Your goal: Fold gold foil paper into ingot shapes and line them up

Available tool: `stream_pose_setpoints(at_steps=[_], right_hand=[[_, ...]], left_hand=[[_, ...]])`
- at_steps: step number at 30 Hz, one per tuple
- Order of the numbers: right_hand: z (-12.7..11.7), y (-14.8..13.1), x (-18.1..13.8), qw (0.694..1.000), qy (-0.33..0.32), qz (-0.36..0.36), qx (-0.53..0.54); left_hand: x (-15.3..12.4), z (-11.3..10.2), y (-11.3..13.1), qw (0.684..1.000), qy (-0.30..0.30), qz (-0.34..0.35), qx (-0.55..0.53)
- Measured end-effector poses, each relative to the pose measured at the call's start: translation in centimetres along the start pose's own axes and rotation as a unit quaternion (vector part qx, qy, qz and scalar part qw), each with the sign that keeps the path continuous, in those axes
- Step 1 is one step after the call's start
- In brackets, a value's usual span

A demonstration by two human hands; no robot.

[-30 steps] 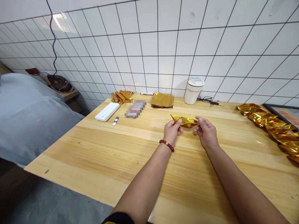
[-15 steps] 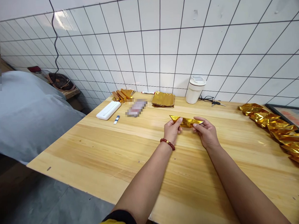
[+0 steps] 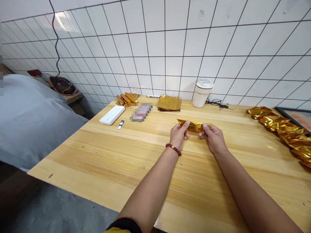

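Folded gold foil piece [image 3: 195,127]: between both hands over the table [image 3: 121,158], in front of the white lidded tumbler [image 3: 201,96], slightly to its left.
Left hand [image 3: 179,133]: fingers gripping the piece's left part, the pointed tip sticking out beyond them.
Right hand [image 3: 214,136]: fingers pinching the right end.
Just changed: right thumb has shifted up the foil, covering more of that end; probably it is being pressed or shaped.
Gold foil stack [image 3: 169,103]: left of the tumbler.
Folded foil row [image 3: 274,122]: well right of the tumbler.
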State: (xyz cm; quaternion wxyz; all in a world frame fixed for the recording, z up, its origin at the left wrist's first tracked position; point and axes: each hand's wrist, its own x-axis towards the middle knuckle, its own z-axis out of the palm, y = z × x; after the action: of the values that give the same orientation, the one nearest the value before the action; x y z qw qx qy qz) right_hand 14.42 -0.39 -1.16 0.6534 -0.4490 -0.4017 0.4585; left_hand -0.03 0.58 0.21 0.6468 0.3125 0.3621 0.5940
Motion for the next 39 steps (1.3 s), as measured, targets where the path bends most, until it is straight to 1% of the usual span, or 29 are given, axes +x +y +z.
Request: stream_pose_setpoints(at_steps=[6, 9, 14, 19, 21, 25, 31, 39], right_hand=[[-0.23, 0.27, 0.05, 0.999, -0.025, -0.025, -0.018], [-0.33, 0.22, -0.05, 0.999, -0.027, -0.019, -0.017], [-0.39, -0.18, -0.26, 0.999, -0.046, -0.003, 0.006], [-0.23, 0.11, 0.0, 1.0, -0.001, 0.002, 0.002], [-0.22, 0.33, 0.16, 1.0, 0.008, -0.003, -0.002], [-0.27, 0.57, 0.35, 1.0, 0.003, -0.021, -0.016], [-0.08, 0.26, 0.06, 1.0, 0.003, -0.024, -0.019], [-0.09, -0.31, -0.24, 1.0, -0.006, -0.014, -0.017]], left_hand=[[0.09, 0.18, 0.15, 0.999, 0.037, -0.004, -0.005], [0.14, 0.21, 0.11, 0.999, 0.041, 0.002, -0.012], [0.24, 0.1, -0.07, 0.999, 0.035, 0.01, -0.014], [0.29, 0.0, -0.2, 0.999, 0.038, 0.01, -0.01], [0.28, 0.01, -0.15, 0.999, 0.033, 0.011, -0.007], [0.1, 0.1, 0.12, 1.0, 0.027, 0.005, 0.0], [-0.3, 0.31, 0.2, 0.999, 0.019, -0.013, 0.043], [-0.34, 0.51, -0.1, 0.999, 0.011, -0.002, 0.043]])
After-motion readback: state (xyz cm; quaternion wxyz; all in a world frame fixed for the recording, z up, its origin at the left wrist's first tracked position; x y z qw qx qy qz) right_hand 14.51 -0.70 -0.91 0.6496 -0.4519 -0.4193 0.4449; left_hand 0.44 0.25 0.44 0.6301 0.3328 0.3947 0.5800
